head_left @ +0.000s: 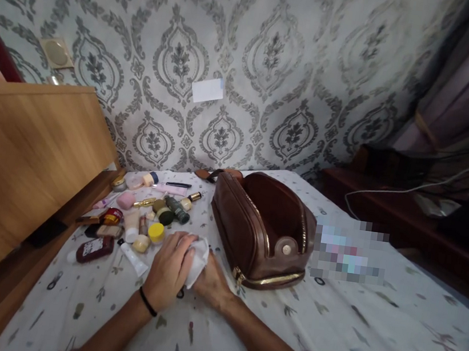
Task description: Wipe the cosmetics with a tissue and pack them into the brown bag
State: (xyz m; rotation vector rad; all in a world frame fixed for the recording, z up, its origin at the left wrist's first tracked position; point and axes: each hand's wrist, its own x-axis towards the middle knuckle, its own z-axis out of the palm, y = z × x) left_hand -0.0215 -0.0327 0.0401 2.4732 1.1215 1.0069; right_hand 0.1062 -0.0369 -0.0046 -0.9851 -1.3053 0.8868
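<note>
My left hand [169, 270] is closed over a crumpled white tissue [198, 263], its fingers bent across the top. From the other side, my right hand [212, 283] grips the same tissue; most of its fingers are hidden behind it. Whether anything is wrapped inside the tissue cannot be seen. Just right of my hands stands a brown leather toiletry bag [231, 227] with gold zips, its top unzipped and the flap spread apart. Close to my left hand are a jar with a yellow lid [156, 232], a small cream-coloured pot [141, 243] and a white tube [132, 258].
Several cosmetics lie to the left, among them a dark red bottle [95, 250], a dark green bottle [177, 209] and a pink sponge [126, 200]. A wooden panel [23, 171] borders the patterned sheet [325, 337]. Behind is a wallpapered wall [239, 136]; a blurred-out item lies right.
</note>
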